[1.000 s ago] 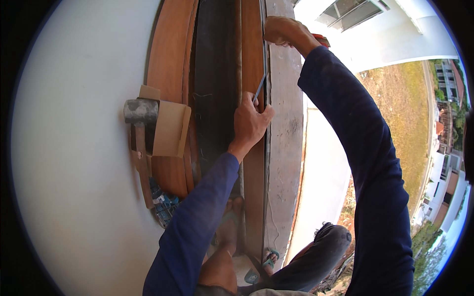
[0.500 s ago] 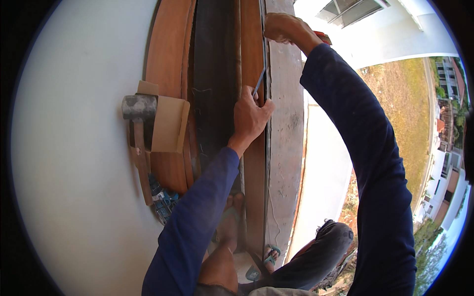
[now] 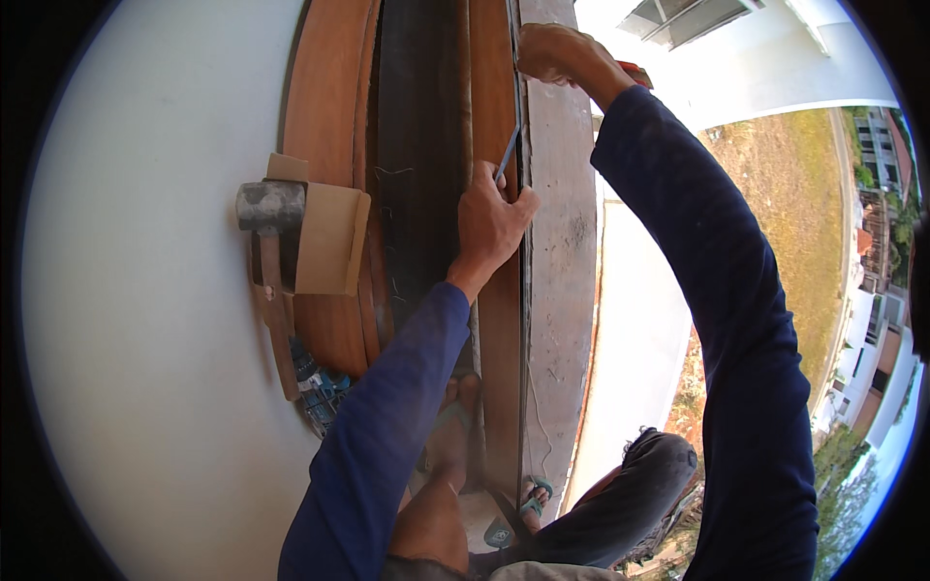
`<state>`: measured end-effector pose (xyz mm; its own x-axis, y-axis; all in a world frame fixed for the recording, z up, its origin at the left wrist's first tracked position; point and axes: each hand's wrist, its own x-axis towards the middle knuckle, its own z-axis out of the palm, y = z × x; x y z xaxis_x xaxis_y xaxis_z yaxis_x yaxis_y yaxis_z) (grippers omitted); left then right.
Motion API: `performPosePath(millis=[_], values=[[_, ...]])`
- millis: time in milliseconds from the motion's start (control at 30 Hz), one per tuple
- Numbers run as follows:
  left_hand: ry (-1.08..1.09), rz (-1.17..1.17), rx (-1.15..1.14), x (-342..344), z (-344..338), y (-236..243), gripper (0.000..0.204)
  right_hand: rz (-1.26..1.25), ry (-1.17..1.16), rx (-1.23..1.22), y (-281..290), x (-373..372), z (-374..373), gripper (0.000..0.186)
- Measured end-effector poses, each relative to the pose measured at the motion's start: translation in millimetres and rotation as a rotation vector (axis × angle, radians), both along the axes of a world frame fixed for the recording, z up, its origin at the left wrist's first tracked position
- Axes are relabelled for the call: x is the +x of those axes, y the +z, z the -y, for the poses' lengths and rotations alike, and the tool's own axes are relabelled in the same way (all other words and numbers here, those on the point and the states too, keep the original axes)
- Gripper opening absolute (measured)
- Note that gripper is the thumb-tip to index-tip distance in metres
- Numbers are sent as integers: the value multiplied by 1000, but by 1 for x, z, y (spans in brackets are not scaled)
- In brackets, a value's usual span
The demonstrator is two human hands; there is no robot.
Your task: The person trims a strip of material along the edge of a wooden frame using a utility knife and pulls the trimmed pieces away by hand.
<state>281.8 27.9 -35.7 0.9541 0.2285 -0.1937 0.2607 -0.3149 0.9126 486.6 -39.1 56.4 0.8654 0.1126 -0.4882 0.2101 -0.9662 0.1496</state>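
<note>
My left hand (image 3: 490,225) is closed on a thin grey strip (image 3: 507,151), which slants up toward the long brown board (image 3: 497,387) beneath it. Farther up, my right hand (image 3: 559,55) is curled round a red tool (image 3: 635,73) that is mostly hidden, at the seam between the brown board and a weathered grey plank (image 3: 559,290). A dark strip (image 3: 423,107) lies left of the brown board.
At left, a mallet (image 3: 272,208) rests on an open cardboard box (image 3: 331,242), beside wooden boards (image 3: 325,87) and a blue drill (image 3: 317,387), along a white wall (image 3: 155,290). A white ledge (image 3: 632,310), dry grass and buildings are at right. My bent legs show below.
My left hand has edged slightly up along the board with the grey strip. My right hand stays at about the same place; the box and mallet appear slightly higher in the picture.
</note>
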Motion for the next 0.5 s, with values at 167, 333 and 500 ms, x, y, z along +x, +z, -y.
performPosePath(millis=[167, 333, 500], values=[[-7, -7, 16, 0, 0, -1, 34, -26, 4, 13, 4, -5, 0, 35], [-4, -1, 3, -1, 0, -1, 33, -47, 63, 24, 6, -11, 2, 30], [-3, 20, 11, -1, 1, -4, 33, -72, 182, -75, 5, -13, 4, 29]])
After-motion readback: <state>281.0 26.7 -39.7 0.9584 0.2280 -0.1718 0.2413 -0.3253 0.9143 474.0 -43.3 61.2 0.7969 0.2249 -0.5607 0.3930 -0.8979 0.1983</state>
